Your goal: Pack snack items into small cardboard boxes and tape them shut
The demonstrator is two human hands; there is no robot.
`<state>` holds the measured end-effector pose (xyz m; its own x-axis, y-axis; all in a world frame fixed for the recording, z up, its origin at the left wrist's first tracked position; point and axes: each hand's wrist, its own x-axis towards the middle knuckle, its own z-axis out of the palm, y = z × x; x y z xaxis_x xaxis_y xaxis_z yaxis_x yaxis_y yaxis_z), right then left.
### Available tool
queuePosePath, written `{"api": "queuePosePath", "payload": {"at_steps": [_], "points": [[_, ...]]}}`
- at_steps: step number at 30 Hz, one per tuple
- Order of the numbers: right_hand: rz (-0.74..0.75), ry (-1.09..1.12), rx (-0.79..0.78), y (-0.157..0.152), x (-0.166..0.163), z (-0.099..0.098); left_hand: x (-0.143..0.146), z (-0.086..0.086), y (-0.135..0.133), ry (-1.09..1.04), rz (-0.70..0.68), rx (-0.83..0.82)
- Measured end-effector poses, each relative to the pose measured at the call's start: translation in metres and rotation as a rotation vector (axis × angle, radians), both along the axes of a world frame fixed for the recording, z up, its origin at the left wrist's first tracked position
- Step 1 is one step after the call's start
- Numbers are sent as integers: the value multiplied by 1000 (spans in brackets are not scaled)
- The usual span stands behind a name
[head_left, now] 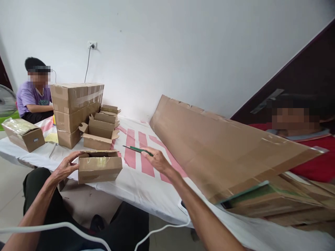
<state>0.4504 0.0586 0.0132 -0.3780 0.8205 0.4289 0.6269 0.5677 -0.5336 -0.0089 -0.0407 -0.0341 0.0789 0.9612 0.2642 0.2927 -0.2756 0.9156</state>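
head view: right fingers [151, 150] pinch a knife [135, 149] pointing left while left fingers [74, 154] hold a box [101, 169] lying crosswise

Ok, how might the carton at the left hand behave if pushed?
The carton should stay fairly stiff: its sides look straight. The shiny tape may feel slick. At the near edge of the cloth-covered table, it could tip off if pushed toward the person.

the white, pink-printed cloth [133, 183] carries stacked taped boxes [74, 115], a row of open boxes [101, 130] beside them, a lone box [24, 135] far left and a part-open box [100, 169] at the near edge.
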Motion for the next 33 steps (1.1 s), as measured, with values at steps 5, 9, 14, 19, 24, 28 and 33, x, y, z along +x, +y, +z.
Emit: {"api": "queuePosePath", "payload": {"at_steps": [5,9,14,19,24,28,33], "points": [[-316,-55,-47,-18,-14,-114,-6,2,1,73,39,-40],[-445,-155,-61,-39,-31,-163,-9,8,-2,126,-1,-89],[-491,-267,-67,-43,-38,-167,-11,7,0,188,-18,-113],[-223,189,-67,-26,-57,-135,-14,6,8,226,-54,-89],[126,376,-231,-25,-99,-89,-17,15,16,255,-79,-95],[159,247,-215,-30,-115,-71,-18,20,23,254,-58,-143],[200,140,-186,-20,-111,-71,-18,26,28,256,-88,-145]]}}
